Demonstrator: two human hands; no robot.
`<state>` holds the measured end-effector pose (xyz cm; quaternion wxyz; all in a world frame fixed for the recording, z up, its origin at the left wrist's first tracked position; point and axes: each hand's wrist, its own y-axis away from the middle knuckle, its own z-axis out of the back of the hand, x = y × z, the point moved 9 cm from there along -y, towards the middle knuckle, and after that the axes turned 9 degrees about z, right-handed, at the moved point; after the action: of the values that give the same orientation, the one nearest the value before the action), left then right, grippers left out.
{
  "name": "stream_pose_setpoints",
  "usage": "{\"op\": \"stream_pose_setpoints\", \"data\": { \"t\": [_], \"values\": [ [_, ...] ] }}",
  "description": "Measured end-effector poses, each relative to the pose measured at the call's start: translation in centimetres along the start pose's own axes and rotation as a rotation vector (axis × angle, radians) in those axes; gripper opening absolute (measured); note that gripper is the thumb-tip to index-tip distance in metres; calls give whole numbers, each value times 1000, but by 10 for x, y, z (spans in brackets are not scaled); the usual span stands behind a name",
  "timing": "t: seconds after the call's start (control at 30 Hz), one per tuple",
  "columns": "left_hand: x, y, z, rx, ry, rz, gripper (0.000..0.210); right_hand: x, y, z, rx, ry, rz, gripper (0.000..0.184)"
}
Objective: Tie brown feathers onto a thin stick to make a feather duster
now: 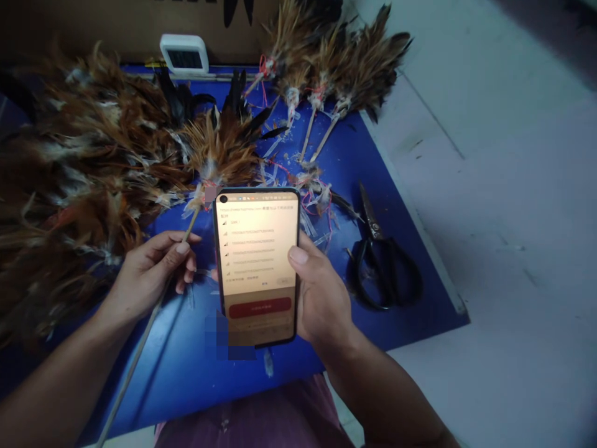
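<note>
My left hand [161, 264] is closed round the thin stick of a feather duster [222, 146], whose brown and black feathers fan out beyond the fingers. The stick slants down toward the lower left edge of the view. In my right hand [321, 292] is a smartphone [261, 249], held upright with its lit screen facing me. A list of lines with signal bars and a red button show on the screen. The phone covers part of the table in front of me. Black-handled scissors [385, 267] lie to the right of my right hand.
Loose brown feathers [102, 143] are heaped on the left of the blue table [196, 379]. Several feather bundles on sticks [336, 81] lie at the back right. Clear plastic strips and pink string [321, 202] are scattered mid-table. A small white digital display [184, 55] stands at the back.
</note>
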<state>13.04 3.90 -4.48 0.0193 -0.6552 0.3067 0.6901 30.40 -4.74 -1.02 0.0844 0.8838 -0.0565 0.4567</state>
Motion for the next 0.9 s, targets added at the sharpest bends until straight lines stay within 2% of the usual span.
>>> {"op": "stream_pose_setpoints", "data": {
  "t": [0.53,0.9],
  "values": [
    [-2,1,-1,-1,-12,-13,24,3,0,1,9,2,-4,45],
    [-1,0,-1,-6,-6,0,26,7,0,-1,14,-32,17,37]
  ]
}}
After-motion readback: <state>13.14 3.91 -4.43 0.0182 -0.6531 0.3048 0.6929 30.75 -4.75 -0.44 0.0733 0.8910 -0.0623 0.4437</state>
